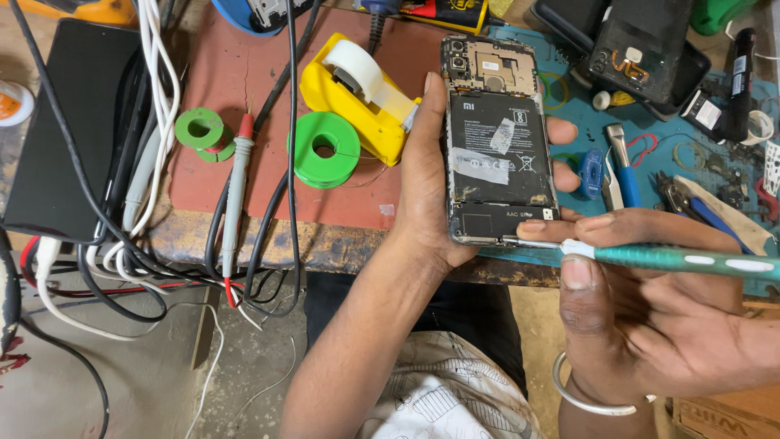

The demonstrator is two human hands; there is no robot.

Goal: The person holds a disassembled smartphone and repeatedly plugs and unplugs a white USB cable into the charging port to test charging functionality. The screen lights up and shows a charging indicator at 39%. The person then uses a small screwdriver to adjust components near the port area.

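My left hand [426,191] grips an opened phone [497,138] with its back cover off, black battery and circuit board showing, held upright above the bench edge. My right hand [642,317] holds a teal-handled screwdriver [682,258] sideways. Its metal tip touches the phone's lower right edge, near the bottom board. A metal bangle [581,398] circles my right wrist.
A yellow tape dispenser [357,93] and two green spools [325,149] sit on the red mat [219,73]. A probe and cables [236,187] hang over the bench's left edge. Tweezers, a blue tool [624,167] and phone parts [642,49] lie on the blue mat at right.
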